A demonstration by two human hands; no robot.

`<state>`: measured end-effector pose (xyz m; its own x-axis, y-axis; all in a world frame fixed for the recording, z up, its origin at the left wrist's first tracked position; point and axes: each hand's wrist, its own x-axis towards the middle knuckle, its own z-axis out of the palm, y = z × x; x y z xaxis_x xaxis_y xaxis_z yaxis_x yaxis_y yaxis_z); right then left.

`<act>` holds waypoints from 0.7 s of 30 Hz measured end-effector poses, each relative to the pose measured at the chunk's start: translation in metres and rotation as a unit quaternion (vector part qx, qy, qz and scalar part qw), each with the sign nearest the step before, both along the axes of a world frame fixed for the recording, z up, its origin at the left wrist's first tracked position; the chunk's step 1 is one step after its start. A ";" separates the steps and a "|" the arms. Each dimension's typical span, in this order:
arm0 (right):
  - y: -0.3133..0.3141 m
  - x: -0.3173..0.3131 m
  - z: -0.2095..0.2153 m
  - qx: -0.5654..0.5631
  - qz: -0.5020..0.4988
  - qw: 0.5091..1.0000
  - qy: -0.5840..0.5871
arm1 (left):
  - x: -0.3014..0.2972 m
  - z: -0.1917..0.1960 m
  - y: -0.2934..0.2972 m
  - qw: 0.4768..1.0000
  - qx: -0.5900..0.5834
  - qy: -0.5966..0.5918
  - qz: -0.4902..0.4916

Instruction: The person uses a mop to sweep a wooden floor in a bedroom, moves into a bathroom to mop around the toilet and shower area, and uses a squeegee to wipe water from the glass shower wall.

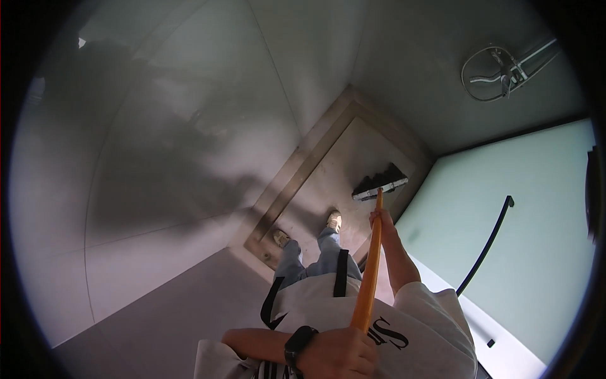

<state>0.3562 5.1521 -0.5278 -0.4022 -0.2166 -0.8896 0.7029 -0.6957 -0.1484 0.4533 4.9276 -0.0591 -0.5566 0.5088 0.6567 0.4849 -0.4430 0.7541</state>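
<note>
I hold a mop by its orange handle, which slants down and away from me. Near the top end, close to the camera, my left hand is wrapped round the handle, a dark watch on its wrist. Farther down, my right hand grips the same handle just above the mop head. That head has a pale bar with dark, shaggy material along its far side, and it rests on the beige shower floor, ahead and to the right of my shoes.
A raised rim borders the shower floor, with smooth grey wall panels beyond it on the left. A metal shower fixture with a looped hose hangs at the upper right. Below it stands a frosted glass panel with a long black handle.
</note>
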 end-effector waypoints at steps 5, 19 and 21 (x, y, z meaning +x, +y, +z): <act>0.008 -0.013 0.020 -0.028 0.034 0.999 -0.022 | 0.006 0.019 -0.012 0.999 0.028 0.010 0.025; 0.042 -0.024 0.089 0.101 0.131 0.980 0.115 | 0.032 0.030 -0.051 0.986 0.138 0.089 0.037; 0.030 -0.034 0.105 0.118 0.146 0.980 0.072 | 0.042 0.028 -0.059 0.984 0.140 0.088 0.067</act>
